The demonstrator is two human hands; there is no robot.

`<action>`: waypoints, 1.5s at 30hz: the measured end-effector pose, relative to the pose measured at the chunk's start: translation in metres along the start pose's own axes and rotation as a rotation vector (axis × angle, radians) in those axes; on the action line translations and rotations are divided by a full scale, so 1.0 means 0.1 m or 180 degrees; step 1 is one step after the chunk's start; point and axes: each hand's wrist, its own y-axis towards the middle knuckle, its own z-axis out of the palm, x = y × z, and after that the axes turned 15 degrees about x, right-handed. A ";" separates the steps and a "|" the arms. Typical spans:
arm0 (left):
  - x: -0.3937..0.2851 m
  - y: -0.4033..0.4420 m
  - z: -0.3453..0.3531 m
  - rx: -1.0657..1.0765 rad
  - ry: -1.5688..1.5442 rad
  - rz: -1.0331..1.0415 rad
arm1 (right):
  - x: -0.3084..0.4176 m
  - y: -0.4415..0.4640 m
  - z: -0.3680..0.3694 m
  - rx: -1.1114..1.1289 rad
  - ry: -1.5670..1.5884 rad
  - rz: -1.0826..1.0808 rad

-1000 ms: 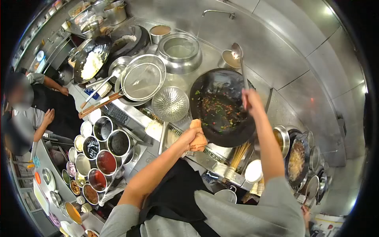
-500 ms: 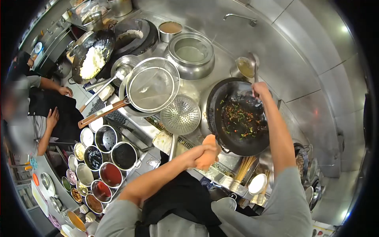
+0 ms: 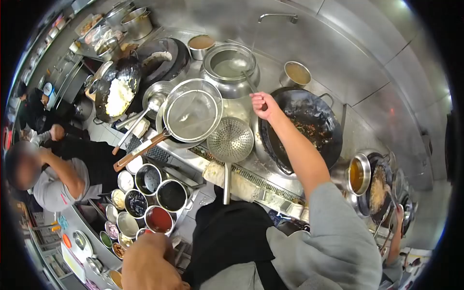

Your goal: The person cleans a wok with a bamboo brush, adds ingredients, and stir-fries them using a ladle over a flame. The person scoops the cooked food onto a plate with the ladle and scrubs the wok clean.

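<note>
My right hand [image 3: 265,105] is closed around the handle of a ladle [image 3: 249,79], above the near left edge of a black wok [image 3: 328,108]. The ladle's bowl reaches into a round steel pot [image 3: 231,86] of cloudy liquid. Dark chopped bits with some red and green lie in the wok. Low in the view, close to the camera, is my left hand [image 3: 149,258], in front of the sauce tubs. Its fingers are blurred and partly hidden, so whether it holds anything does not show.
A mesh strainer [image 3: 192,110] rests left of a perforated skimmer [image 3: 230,139]. Tubs of sauces, including a red one [image 3: 159,219], stand at left. Another wok [image 3: 117,92] holds pale food. A co-worker [image 3: 65,186] stands at left; another person's hand [image 3: 399,212] is at lower right.
My right hand has moved left with the ladle, from the wok to the steel pot. My left hand has dropped down and left; the orange cloth it held is out of sight.
</note>
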 end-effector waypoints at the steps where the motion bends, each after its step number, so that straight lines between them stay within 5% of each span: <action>1: 0.13 0.19 -0.02 -0.0165 0.0076 0.0267 | -0.06 -0.13 0.08 0.0544 0.0585 -0.0150; 4: 0.25 0.52 0.14 -0.0802 0.0219 0.0540 | -0.30 -0.59 0.23 0.1523 0.1388 -0.0397; 7: 0.53 0.19 0.75 -0.2890 -0.0620 -0.0408 | -0.46 -1.45 0.52 0.1775 0.1580 -0.0458; 10: 1.07 -0.15 1.30 -0.4673 -0.1172 -0.0463 | -0.64 -2.36 0.73 0.2208 0.1354 -0.0169; 11: 1.27 -0.31 1.43 -0.4822 -0.1250 -0.0396 | -0.69 -2.74 0.77 0.1428 0.1094 -0.0407; 13: 1.47 -0.33 1.69 -0.5636 -0.1205 -0.1272 | -0.80 -3.28 0.49 0.0713 0.0854 -0.0759; 17: 1.61 0.07 2.01 -0.5510 -0.0506 -0.1551 | -1.22 -4.20 0.24 0.0459 0.0037 -0.0125; 19: 1.62 0.21 2.34 -0.5508 -0.0842 -0.1364 | -1.71 -4.66 0.31 -0.1112 -0.2060 -0.1002; 21: 1.68 0.34 2.51 -0.5375 -0.1322 -0.1208 | -1.94 -4.83 0.51 -0.1306 -0.2107 -0.0359; 23: 1.74 0.46 2.51 -0.5683 -0.1279 -0.0822 | -2.04 -4.75 -0.52 -0.1234 -0.2084 -0.0158; 24: 1.72 0.51 2.48 -0.5602 -0.1362 -0.0801 | -2.19 -4.74 -0.67 -0.0744 -0.2269 -0.0358; 27: 1.79 0.65 2.45 -0.6030 -0.1372 -0.1426 | -2.76 -4.84 -0.47 -0.2206 -0.4956 -0.0526; 29: 1.84 0.74 2.40 -0.6242 -0.1342 -0.1751 | -3.26 -4.63 -1.26 -0.2340 -0.5539 -0.1912; 31: 1.85 0.84 2.38 -0.6451 -0.1352 -0.2040 | -3.47 -4.57 -0.86 -0.1348 -0.2937 -0.0732; 32: 1.88 0.94 2.39 -0.6584 -0.1281 -0.1998 | -3.55 -4.48 -0.80 -0.1056 -0.2516 -0.0321; 36: 1.91 1.23 2.31 -0.6193 -0.0917 -0.2474 | -4.01 -3.92 -1.13 -0.0528 -0.2689 -0.0538; 42: 2.57 0.74 1.83 -0.5660 -0.1027 -0.3393 | -4.45 -3.11 -1.91 -0.0905 -0.4038 -0.1317; 44: 2.93 0.30 1.67 -0.5447 -0.0847 -0.3610 | -4.25 -3.30 -1.67 -0.0524 -0.2681 -0.0034; 45: 3.10 0.02 1.55 -0.5280 -0.1096 -0.3671 | -4.32 -3.30 -1.84 -0.0104 -0.1876 -0.0196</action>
